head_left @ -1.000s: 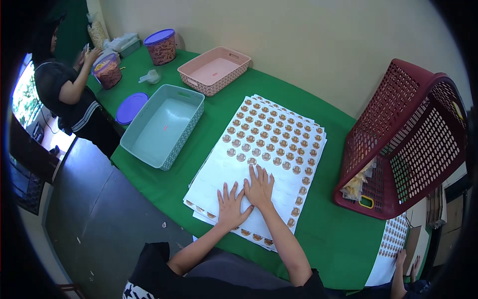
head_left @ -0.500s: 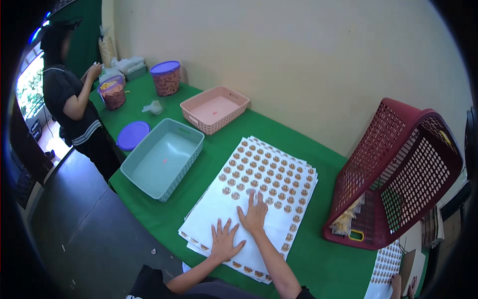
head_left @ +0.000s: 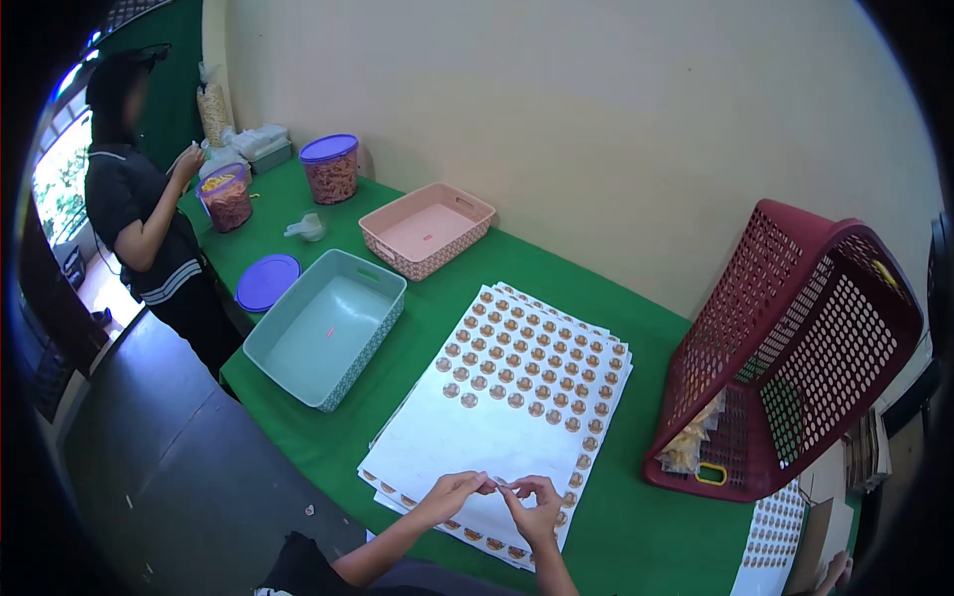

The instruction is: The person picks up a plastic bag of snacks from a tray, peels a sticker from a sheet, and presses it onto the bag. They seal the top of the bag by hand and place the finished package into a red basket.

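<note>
A stack of white sheets printed with brown round stickers lies on the green table in front of me. The upper rows and the right edge carry stickers, while a wide area of the top sheet is bare white. Above its lower part, my left hand and my right hand meet, fingertips pinched together. Between them is a small pale sticker, mostly hidden by the fingers.
A mint tray and pink basket stand beyond the sheets. Left of them are a purple lid, a scoop and snack tubs. A maroon basket tilts at right. A person stands far left; another's hand shows bottom right.
Both hands, earlier spread flat on the top sheet, have come together near its lower edge and now pinch a small sticker. The right hand drew back toward me from the sticker rows.
</note>
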The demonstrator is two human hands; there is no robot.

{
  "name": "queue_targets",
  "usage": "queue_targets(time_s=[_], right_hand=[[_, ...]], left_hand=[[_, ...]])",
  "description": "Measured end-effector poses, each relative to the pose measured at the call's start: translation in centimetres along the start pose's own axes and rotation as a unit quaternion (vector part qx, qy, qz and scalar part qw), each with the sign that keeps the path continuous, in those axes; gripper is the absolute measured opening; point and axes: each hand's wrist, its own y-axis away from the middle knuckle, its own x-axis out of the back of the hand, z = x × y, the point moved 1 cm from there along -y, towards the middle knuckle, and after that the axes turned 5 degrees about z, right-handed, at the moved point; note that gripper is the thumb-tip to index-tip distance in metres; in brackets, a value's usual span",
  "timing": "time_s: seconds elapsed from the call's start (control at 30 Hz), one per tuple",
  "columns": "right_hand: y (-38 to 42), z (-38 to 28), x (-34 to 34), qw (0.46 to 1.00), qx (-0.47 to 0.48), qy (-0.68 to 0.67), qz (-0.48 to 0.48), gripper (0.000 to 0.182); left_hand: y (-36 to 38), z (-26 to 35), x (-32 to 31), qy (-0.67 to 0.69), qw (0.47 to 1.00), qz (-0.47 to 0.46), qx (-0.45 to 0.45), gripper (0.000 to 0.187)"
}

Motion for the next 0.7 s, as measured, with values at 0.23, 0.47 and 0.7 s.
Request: queue_targets(time_s=[0.23, 0.47, 0.7], right_hand=[[1.1, -2.9, 0.4, 0.952, 0.26, 0.153, -0.041, 0.029], [1.8, -1.8, -0.1, 0.956, -0.2, -0.216, -0.015, 0.022], [2.8, -1.7, 0.3, 0.983, -0.085, -0.157, -0.044, 0.006]], left_hand=[[0.5, 1.2, -1.8, 0.008, 0.999, 0.043, -0.007, 0.02], [2.0, 3.4, -1.7, -0.128, 0.963, 0.109, -0.212, 0.013], [1.7, 3.4, 0.8, -0.082, 0.957, 0.165, -0.224, 0.013]])
